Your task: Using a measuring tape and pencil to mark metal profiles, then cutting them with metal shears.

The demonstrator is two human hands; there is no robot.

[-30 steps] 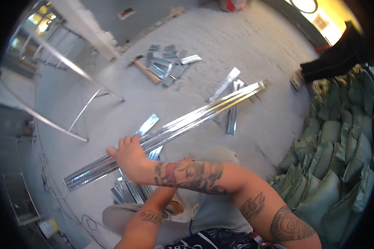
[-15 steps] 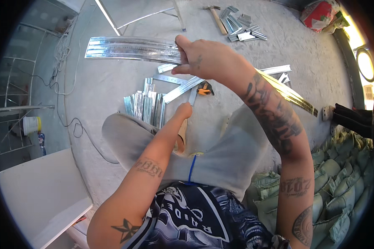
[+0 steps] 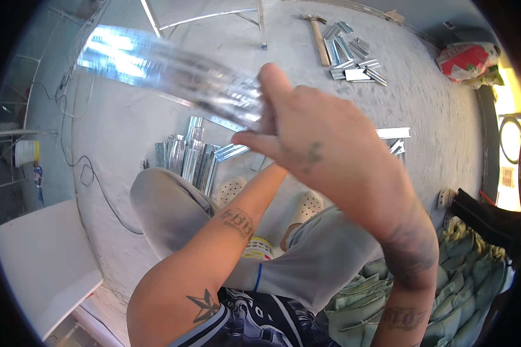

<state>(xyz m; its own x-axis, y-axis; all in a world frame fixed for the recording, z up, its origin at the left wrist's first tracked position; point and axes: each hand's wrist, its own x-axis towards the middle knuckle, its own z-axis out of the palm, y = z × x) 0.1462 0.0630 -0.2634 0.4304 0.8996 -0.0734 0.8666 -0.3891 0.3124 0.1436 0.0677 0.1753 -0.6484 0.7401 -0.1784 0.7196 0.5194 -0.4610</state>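
My right hand (image 3: 333, 141) is raised across the middle, its thumb and fingers closed round the end of a long shiny metal channel (image 3: 173, 75). The channel slants up to the far left and is smeared by motion. My left forearm (image 3: 252, 202) reaches forward beneath it. The left hand lies hidden behind the right one, so its fingers do not show. On the floor beyond my left knee stands a cluster of cut metal channel pieces (image 3: 191, 156). A metal ruler (image 3: 226, 122) shows in part beside them, under the raised channel.
A hammer (image 3: 318, 43) lies at the far side beside a pile of short metal pieces (image 3: 353, 55). A metal frame leg (image 3: 263, 29) stands near it. Green filled sacks (image 3: 376, 295) are heaped at the right. A white board (image 3: 49, 260) and a cable (image 3: 107, 194) are at the left.
My right hand has come up closer to the view, and the channel has tilted, its free end rising to the left. My left hand has gone out of sight behind it.
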